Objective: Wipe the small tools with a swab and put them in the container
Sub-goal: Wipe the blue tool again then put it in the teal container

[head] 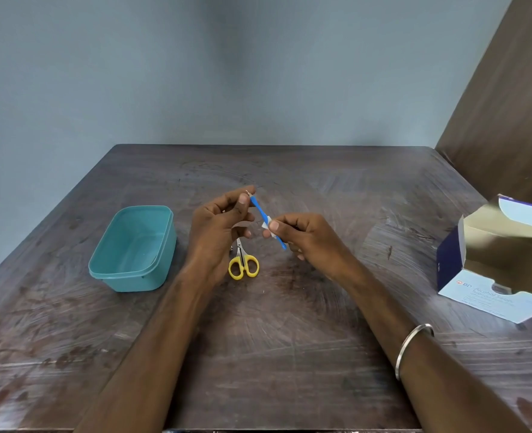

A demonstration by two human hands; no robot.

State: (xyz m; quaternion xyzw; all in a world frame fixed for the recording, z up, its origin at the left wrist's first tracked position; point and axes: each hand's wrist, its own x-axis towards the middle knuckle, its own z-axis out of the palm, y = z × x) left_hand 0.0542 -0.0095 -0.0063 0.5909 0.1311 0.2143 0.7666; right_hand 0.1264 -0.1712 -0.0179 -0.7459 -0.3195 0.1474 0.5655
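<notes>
**Blue tool held up for wiping**

Left of the hands, the open teal rectangular plastic container (132, 249) sits on the dark wooden table (289, 339), probably placed there to receive wiped tools. The left hand (218, 232) pinches the top end of the slim blue plastic tool (260, 210), steadying it in the air. Below the hands, small yellow-handled scissors (243, 263) lie waiting. The right hand (302, 235) clamps a white swab (267, 222) around the tool's shaft, seemingly to wipe it. The tool's long axis slants from upper left to lower right. Far right stands an open swab box (495, 270).
</notes>
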